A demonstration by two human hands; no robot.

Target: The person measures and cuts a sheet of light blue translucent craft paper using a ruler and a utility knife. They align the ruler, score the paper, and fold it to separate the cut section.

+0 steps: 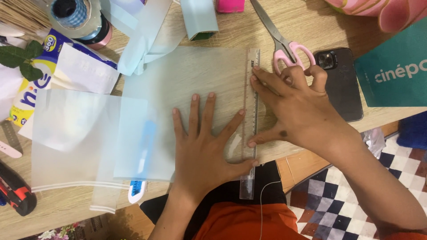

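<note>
My left hand (203, 138) lies flat, fingers spread, on a translucent pale blue sheet (187, 75) spread on the wooden table (311, 26). A clear plastic ruler (251, 89) lies along the sheet's right edge, running from far to near and overhanging the table's front edge. My right hand (291, 106) presses the ruler with fingertips and thumb. The left thumb touches the ruler's lower part. Neither hand grips anything.
Pink-handled scissors (284, 44) and a dark phone (340, 82) lie just right of the ruler. A teal bag (393, 71) sits far right. More translucent sheets (75, 138), tape rolls (80, 18), a utility knife (15, 193) and a tissue pack (35, 84) crowd the left.
</note>
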